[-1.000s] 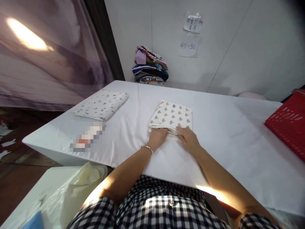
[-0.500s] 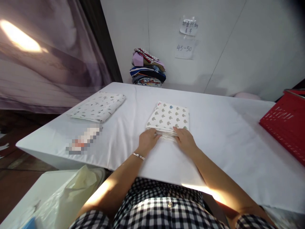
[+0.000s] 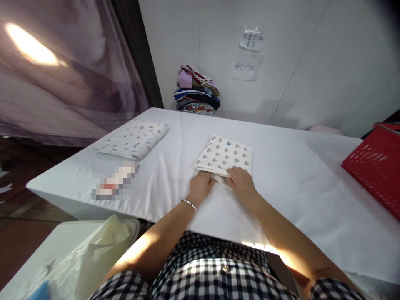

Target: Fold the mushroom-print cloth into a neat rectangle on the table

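Observation:
A folded white cloth (image 3: 224,154) with grey mushroom-like prints lies on the white-covered table (image 3: 300,179) in front of me. Its layered near edge faces my body. My left hand (image 3: 201,186) is at the near left of that edge, its fingertips tucked under the upper layers and hidden. My right hand (image 3: 241,181) grips the near right edge, fingers on top and thumb toward the layers. A loose inner layer shows between the two hands.
Another folded patterned cloth (image 3: 134,139) lies at the left, with a blurred-out object (image 3: 117,179) nearer me. A red basket (image 3: 375,162) stands at the right edge. A stack of folded fabrics (image 3: 197,91) sits behind the table. Below left is a plastic bag (image 3: 100,250).
My left hand's fingers have slid in under the cloth's upper layers, and the near edge has lifted slightly. My right hand stays at its corner. The whole view has shifted a little.

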The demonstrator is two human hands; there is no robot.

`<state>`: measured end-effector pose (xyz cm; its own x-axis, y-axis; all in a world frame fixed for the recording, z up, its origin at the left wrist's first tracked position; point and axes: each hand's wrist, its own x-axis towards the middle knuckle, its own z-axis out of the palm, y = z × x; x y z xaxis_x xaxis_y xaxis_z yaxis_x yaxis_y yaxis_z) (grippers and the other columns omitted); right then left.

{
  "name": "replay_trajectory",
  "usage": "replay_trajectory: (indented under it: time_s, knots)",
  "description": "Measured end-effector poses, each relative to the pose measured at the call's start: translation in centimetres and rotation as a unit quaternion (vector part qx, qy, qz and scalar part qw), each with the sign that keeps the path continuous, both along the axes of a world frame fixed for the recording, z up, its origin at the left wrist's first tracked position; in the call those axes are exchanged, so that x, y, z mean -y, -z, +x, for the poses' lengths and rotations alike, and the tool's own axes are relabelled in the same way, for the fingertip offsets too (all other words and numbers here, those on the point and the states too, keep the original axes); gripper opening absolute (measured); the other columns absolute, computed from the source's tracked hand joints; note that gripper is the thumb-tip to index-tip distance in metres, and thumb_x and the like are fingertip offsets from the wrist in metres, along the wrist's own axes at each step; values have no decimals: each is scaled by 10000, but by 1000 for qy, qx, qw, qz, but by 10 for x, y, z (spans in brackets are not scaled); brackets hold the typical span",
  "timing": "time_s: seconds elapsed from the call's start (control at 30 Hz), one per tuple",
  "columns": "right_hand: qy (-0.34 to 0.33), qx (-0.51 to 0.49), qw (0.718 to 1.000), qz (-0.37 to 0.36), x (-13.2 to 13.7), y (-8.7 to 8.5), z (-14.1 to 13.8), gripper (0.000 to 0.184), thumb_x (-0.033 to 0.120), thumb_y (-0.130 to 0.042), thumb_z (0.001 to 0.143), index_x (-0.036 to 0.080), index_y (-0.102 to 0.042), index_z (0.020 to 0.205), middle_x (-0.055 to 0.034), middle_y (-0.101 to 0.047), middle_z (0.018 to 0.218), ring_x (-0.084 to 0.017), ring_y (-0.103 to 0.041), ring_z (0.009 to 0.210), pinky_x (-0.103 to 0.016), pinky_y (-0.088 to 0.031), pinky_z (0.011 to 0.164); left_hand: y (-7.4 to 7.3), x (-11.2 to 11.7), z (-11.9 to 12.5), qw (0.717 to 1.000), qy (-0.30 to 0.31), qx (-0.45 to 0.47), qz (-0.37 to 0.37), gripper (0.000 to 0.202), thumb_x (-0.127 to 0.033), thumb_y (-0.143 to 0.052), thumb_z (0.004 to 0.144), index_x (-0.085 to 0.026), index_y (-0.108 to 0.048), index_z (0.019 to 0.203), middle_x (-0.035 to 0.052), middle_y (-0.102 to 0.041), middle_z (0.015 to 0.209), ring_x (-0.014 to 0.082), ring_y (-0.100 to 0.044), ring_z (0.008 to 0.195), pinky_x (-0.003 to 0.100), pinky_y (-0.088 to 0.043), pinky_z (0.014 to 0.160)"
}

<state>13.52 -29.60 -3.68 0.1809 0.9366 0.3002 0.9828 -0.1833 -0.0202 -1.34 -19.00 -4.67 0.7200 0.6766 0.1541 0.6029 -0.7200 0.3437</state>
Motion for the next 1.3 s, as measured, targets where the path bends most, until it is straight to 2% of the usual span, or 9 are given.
replay_trajectory:
  time_s: [0.27, 0.57, 0.67, 0.8, 0.97, 1.13, 1.3]
  knots:
    - [8, -20, 1000, -6, 5, 2, -10, 140, 229, -421, 900, 186, -535, 967, -55, -568, 927, -194, -481, 854, -289, -310, 711, 7, -1, 0, 1000, 9, 16, 14, 195, -317, -542, 853, -203, -605, 998, 54, -654, 1012, 204, -554, 1029, 293, -438, 842]
    - [34, -19, 998, -44, 3, -3, -12, 110, 232, -441, 883, 190, -539, 913, -50, -574, 920, -186, -490, 860, -283, -312, 683, 6, -2, -2, 1000, 7, 5, 19, 199, -344, -512, 864, -200, -611, 959, 57, -659, 970, 204, -573, 976, 297, -444, 812]
    - [26, -20, 999, -37, 4, -5, -12, 122, 243, -440, 885, 193, -542, 930, -47, -573, 922, -186, -490, 865, -283, -317, 679, 5, -8, -4, 1000, -13, 0, 21, 187, -331, -495, 866, -206, -624, 916, 51, -667, 938, 204, -583, 955, 293, -445, 786]
    - [15, -7, 1000, -26, 4, 2, -14, 128, 197, -452, 860, 188, -554, 938, -52, -568, 925, -190, -487, 874, -289, -326, 711, 4, -16, -7, 998, -60, -18, 1, 191, -299, -467, 861, -219, -641, 864, 40, -679, 899, 205, -607, 900, 287, -441, 717]
    - [23, -7, 999, -32, 4, 8, -14, 132, 203, -453, 856, 189, -545, 950, -59, -561, 933, -197, -483, 887, -292, -332, 719, 4, -19, -8, 996, -78, -33, -34, 234, -329, -441, 859, -233, -655, 864, 33, -688, 869, 198, -626, 816, 279, -427, 650]
    - [36, 3, 997, -72, -1, -2, -17, 144, 201, -468, 849, 183, -529, 979, -71, -556, 962, -208, -485, 895, -299, -347, 708, 2, -15, -8, 995, -74, -36, -47, 218, -311, -448, 848, -242, -655, 854, 18, -691, 872, 191, -627, 809, 273, -420, 650]
    - [35, 45, 992, -111, -21, -14, -29, 208, 154, -495, 827, 178, -510, 1034, -95, -542, 1022, -230, -487, 919, -306, -362, 681, 0, -13, -8, 994, -73, -38, -69, 210, -325, -458, 848, -232, -646, 856, 19, -691, 870, 182, -625, 807, 263, -419, 659]
